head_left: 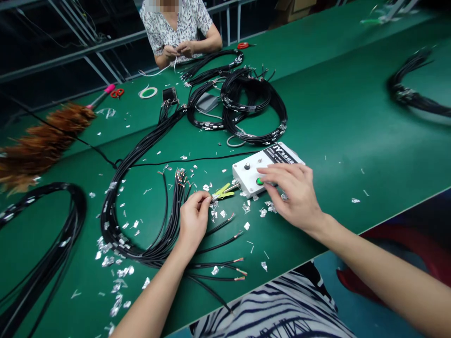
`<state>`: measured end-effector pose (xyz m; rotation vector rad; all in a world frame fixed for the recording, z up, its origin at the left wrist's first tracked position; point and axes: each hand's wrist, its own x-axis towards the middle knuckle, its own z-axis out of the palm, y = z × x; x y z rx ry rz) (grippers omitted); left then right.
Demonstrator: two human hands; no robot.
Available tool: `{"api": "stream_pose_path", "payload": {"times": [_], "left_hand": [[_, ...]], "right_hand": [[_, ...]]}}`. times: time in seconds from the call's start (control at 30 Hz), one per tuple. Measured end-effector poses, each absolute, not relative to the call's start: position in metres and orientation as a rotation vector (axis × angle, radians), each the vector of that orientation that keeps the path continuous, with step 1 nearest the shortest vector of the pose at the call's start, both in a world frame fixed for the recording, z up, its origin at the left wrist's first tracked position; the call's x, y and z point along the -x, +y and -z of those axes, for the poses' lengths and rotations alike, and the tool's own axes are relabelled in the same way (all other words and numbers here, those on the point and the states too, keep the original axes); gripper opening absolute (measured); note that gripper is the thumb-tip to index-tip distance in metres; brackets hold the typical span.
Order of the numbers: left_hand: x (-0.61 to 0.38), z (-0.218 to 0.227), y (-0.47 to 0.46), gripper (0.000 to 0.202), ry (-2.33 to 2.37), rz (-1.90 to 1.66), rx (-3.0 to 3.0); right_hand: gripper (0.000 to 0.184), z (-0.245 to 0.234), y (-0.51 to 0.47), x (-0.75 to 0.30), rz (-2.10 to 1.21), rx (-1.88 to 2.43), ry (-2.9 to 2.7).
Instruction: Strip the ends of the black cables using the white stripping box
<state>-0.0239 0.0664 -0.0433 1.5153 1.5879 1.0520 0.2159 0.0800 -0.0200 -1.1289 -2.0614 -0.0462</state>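
Your left hand [194, 215], pinched narrow, adjoins the yellow prongs [222, 189] mid-frame; your right hand [293, 195], loosely spread, overlaps the white box [252, 171].

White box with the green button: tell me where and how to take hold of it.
I'd grip the white box across its two long side walls, near the dark label, coming from above and the right. It lies flat and straight-sided, which should suit a pinch across; that also keeps clear of the green button and the metal plug at the left end.
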Motion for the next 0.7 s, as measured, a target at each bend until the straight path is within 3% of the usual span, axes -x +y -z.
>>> {"api": "stream_pose_path", "payload": {"times": [0.47,0.6,0.7], "left_hand": [[0.04,0.043,0.058,0.015,1.704,-1.004,-1.6],[0.045,0.04,0.05,0.012,1.697,-0.994,-1.584],[0.051,0.042,0.042,0.006,1.715,-1.01,-1.721]], "right_hand": [[0.021,0.037,0.065,-0.224,0.193,1.145,-2.1],[0.019,0.031,0.052,-0.215,0.023,1.074,-2.061],[0.017,0.034,0.033,-0.198,-0.352,0.941,-2.12]]}}
